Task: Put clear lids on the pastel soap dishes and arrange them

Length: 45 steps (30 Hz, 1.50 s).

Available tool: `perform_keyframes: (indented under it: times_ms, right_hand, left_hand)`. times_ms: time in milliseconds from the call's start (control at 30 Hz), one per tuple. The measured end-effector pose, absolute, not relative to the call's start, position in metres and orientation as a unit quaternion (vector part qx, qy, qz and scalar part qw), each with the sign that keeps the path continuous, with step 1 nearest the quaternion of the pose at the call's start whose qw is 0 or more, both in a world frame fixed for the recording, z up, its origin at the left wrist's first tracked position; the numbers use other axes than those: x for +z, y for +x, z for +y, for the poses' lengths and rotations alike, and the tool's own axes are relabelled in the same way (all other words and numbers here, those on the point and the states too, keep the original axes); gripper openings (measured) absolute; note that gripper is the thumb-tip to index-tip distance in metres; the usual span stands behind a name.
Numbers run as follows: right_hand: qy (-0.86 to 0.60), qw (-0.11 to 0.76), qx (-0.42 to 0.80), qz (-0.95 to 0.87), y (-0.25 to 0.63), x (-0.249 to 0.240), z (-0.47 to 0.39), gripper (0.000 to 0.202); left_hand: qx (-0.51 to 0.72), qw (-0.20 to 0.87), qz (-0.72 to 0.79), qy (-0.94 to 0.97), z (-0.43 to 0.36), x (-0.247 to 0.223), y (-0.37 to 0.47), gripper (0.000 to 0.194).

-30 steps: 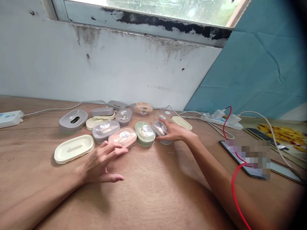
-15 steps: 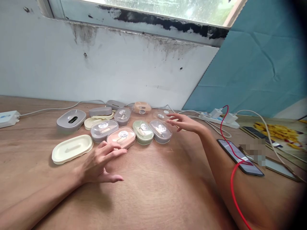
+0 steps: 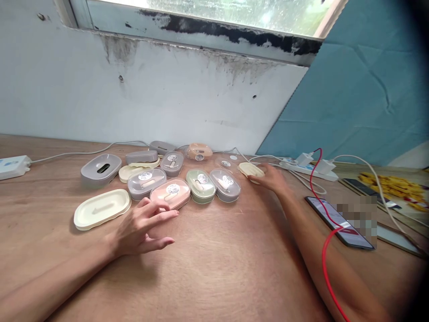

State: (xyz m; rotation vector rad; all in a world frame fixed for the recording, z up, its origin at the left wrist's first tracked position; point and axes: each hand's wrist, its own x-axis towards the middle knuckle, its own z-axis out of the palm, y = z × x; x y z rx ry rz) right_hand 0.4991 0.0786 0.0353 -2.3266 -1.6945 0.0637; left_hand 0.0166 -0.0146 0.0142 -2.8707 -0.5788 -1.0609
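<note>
Cream tray [image 3: 250, 169] sits pinched in your right hand [image 3: 272, 179], left hand [image 3: 142, 227] empty; keep it level, clear of the grey box [image 3: 225, 188] near that grip.

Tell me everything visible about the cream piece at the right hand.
The cream piece is a shallow, rounded oval, matte and plastic-looking. It looks roughly level, right of a clear-lidded gray box; whether it is lifted off the wooden table is unclear. The right hand touches and covers its right end.

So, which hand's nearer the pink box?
Left. The left hand is by the near edge of the pink box; the right hand is farther right, beyond the green box.
</note>
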Motion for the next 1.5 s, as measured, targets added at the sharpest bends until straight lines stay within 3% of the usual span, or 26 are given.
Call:
perform_keyframes:
  times_ms: [100,200,267,333,400,533,667,800,967,1067,1233,1500]
  right_hand:
    - [-0.811,0.246,-0.001,-0.53,0.493,0.051,0.078,0.081]
    - [-0.699,0.443,0.12,-0.548,0.475,0.079,0.071,0.089]
    - [-0.631,0.464,0.187,-0.592,0.453,0.102,0.059,0.097]
    - [-0.525,0.432,0.299,-0.67,0.424,0.124,0.042,0.103]
    - [-0.459,0.307,0.369,-0.748,0.391,0.14,0.023,0.093]
    - [-0.39,0.071,0.334,-0.855,0.335,0.143,-0.007,0.061]
    - [-0.418,-0.005,0.281,-0.864,0.306,0.122,-0.017,0.062]
    - [-0.426,-0.046,0.248,-0.869,0.294,0.105,-0.019,0.059]
    - [-0.404,-0.027,0.255,-0.878,0.288,0.106,-0.021,0.053]
    - [-0.404,0.066,0.239,-0.88,0.293,0.106,-0.012,0.039]
    - [-0.496,0.239,0.068,-0.832,0.309,0.093,0.04,0.024]
    - [-0.631,0.176,0.042,-0.754,0.306,0.078,0.142,0.074]
  left_hand:
    - [-0.346,0.017,-0.186,-0.919,-0.015,0.012,0.017,0.046]
    - [-0.355,0.017,-0.21,-0.911,-0.016,0.009,0.018,0.045]
    - [-0.36,0.01,-0.225,-0.906,-0.016,0.007,0.019,0.046]
    - [-0.367,-0.002,-0.232,-0.901,-0.016,0.007,0.019,0.048]
    - [-0.38,-0.014,-0.235,-0.895,-0.015,0.007,0.018,0.05]
    - [-0.38,-0.029,-0.233,-0.895,-0.013,0.008,0.014,0.053]
    - [-0.331,-0.008,-0.224,-0.917,-0.012,0.006,0.013,0.057]
    - [-0.301,0.024,-0.218,-0.928,-0.013,0.003,0.015,0.045]
    - [-0.303,0.047,-0.194,-0.932,-0.014,0.005,0.018,0.04]
    - [-0.298,0.036,-0.187,-0.935,-0.015,0.007,0.02,0.031]
    - [-0.303,0.016,-0.197,-0.932,-0.016,0.005,0.022,0.023]
    - [-0.311,0.008,-0.192,-0.931,-0.016,0.004,0.023,0.021]
